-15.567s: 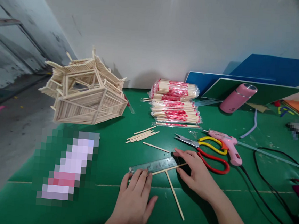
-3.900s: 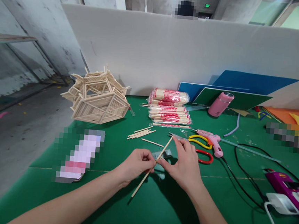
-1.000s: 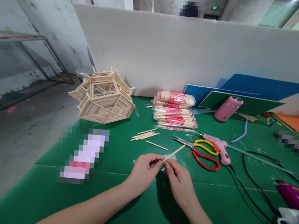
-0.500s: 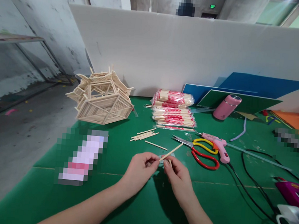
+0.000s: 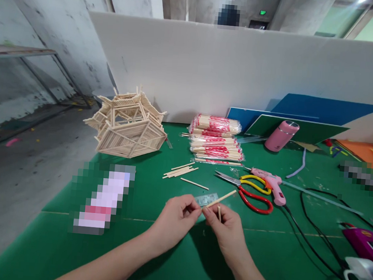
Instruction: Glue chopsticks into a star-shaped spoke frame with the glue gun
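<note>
My left hand (image 5: 177,220) and my right hand (image 5: 225,225) meet above the green table (image 5: 163,260), fingertips pinched together. A thin wooden stick (image 5: 222,198) runs from the pinch up to the right. My right hand also holds a second short stick piece (image 5: 219,213) between its fingers. A metal ruler (image 5: 206,199) lies flat just behind the hands. Whether my left fingers grip the same stick is hidden by the fingertips.
A stick-built model house (image 5: 127,126) lies on its side at back left. Wrapped stick bundles (image 5: 215,139), loose cut sticks (image 5: 180,171), red and yellow scissors (image 5: 253,194), a pink glue gun (image 5: 269,183), a pink bottle (image 5: 281,135) and black cables (image 5: 319,230) lie around.
The long stick held 3.9 s ago is now shorter pieces. Over the last second the hands stayed pinched together, and a short piece now shows in my right fingers.
</note>
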Tool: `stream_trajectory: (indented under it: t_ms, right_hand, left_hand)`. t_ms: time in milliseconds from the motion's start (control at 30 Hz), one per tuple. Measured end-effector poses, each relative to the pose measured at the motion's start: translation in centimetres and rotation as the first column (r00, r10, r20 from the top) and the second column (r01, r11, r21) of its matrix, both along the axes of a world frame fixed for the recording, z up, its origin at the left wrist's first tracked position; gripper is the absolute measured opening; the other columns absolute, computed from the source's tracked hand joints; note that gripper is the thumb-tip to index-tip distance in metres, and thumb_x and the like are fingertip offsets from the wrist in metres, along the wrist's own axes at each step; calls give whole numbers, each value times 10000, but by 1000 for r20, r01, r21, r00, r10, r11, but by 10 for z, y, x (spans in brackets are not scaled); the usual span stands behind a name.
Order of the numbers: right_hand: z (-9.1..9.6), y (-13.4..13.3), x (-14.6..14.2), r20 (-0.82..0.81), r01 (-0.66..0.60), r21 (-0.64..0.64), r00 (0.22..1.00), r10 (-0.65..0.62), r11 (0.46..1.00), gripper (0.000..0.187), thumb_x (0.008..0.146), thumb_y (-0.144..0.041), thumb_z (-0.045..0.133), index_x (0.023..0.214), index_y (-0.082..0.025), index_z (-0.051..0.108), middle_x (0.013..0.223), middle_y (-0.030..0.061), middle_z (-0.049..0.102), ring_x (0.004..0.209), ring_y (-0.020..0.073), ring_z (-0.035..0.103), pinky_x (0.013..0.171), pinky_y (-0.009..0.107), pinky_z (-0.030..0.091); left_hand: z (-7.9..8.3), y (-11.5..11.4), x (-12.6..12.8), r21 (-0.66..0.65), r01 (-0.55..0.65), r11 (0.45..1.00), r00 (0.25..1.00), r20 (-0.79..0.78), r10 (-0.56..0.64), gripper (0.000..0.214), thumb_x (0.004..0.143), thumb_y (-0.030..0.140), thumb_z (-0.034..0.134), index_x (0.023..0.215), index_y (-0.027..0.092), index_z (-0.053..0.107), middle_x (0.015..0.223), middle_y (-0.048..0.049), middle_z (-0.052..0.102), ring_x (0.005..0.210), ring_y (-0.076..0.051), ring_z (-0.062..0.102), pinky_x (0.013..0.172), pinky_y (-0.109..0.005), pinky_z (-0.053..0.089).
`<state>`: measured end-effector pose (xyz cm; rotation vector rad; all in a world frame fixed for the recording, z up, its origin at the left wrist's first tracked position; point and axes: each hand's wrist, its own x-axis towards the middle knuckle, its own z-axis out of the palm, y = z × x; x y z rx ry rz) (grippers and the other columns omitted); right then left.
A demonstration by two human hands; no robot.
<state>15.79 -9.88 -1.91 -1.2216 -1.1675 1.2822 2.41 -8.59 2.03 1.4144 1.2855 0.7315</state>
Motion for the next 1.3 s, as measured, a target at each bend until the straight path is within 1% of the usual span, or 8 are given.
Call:
stream_trajectory:
  t_ms: [200,600,700,767,900,967,1100,1300]
  right_hand:
    - [2,-1,6,35,-105,-1,994,105,994,297,734,-406,524,592,-145,516,508,-46,384,458,68,297,415,187,253]
    - [-4,-9,3,217,-110,143,973,77,984,295,801,-362,435,625,-147,536,557,-24,456,524,98,388,490,196,328]
    - [-6,-7,3,197,-43,159,980,10,986,265,789,-373,447,684,-156,556,612,1,518,596,131,477,548,214,383]
    - [-6,-6,3,187,1,154,982,-30,988,239,782,-374,458,738,-161,558,650,15,543,642,150,507,582,227,402]
    - [-5,-4,6,205,1,127,978,-28,992,266,800,-352,440,614,-169,495,533,-31,426,497,99,395,463,196,335]
    - [-6,-3,7,155,-16,104,988,0,994,244,792,-341,464,629,-164,502,532,-42,397,484,84,364,441,186,315]
    - [-5,-2,7,-1,-88,52,996,88,995,251,762,-338,520,934,-163,570,694,6,531,575,105,464,498,208,375]
    - [6,-1,12,99,-154,159,985,139,975,190,779,-302,512,812,-169,644,717,32,582,666,144,524,613,260,408]
  left_hand:
    - [-2,-6,3,180,3,984,993,-120,19,197,731,259,472,575,161,543,556,16,489,544,-108,406,517,-203,295]
    - [-8,-17,5,200,-36,979,991,-122,61,186,751,223,444,601,160,534,595,-7,510,559,-119,432,534,-212,313]
    - [-8,-16,10,116,-96,989,995,4,96,171,727,243,485,585,155,517,568,6,483,537,-104,411,508,-204,296]
    - [-9,-15,12,-45,-86,995,985,149,92,172,702,273,528,585,151,498,526,23,462,479,-81,375,463,-196,260]
    - [-14,-12,11,-347,-18,938,871,455,185,217,689,323,570,616,144,471,496,39,470,373,-30,290,408,-190,157]
    - [-16,-10,8,-387,-16,922,811,534,238,225,687,312,584,610,139,461,498,42,476,359,-15,282,415,-191,150]
    - [-17,-10,4,-422,23,906,772,583,252,244,675,308,613,603,134,458,490,44,482,351,-7,292,428,-192,166]
    - [-14,-12,4,-446,156,881,708,672,215,240,710,286,592,601,133,443,499,38,487,348,1,289,429,-192,164]
